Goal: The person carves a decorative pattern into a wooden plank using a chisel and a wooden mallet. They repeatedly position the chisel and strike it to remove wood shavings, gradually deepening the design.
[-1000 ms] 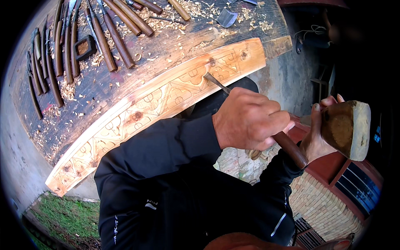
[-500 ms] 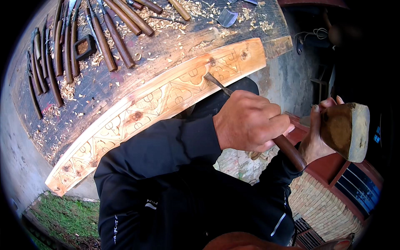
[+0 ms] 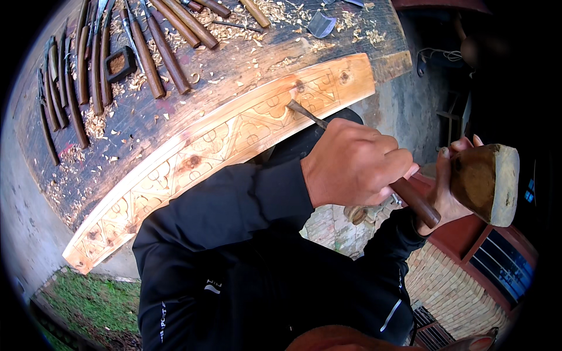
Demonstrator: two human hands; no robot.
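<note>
My left hand (image 3: 354, 164) is wrapped round the wooden handle of a chisel (image 3: 307, 113), whose metal tip rests on a long pale board (image 3: 219, 143) near its right part. The board bears pencilled and partly cut curved and triangular patterns, with dark knots. Off to the right, my right hand (image 3: 445, 196) grips a wooden mallet (image 3: 486, 181) with a pale, worn face, raised clear of the chisel handle's end.
The workbench (image 3: 246, 76) is strewn with shavings and holds several wood-handled carving tools (image 3: 164, 58), a dark square block (image 3: 120, 64) and a small metal piece (image 3: 321, 24). Grass (image 3: 88, 304), paving and a red-framed window (image 3: 500, 263) show beyond.
My left hand and the chisel handle have shifted slightly up and to the right, the tip staying near the same spot. The mallet has barely moved.
</note>
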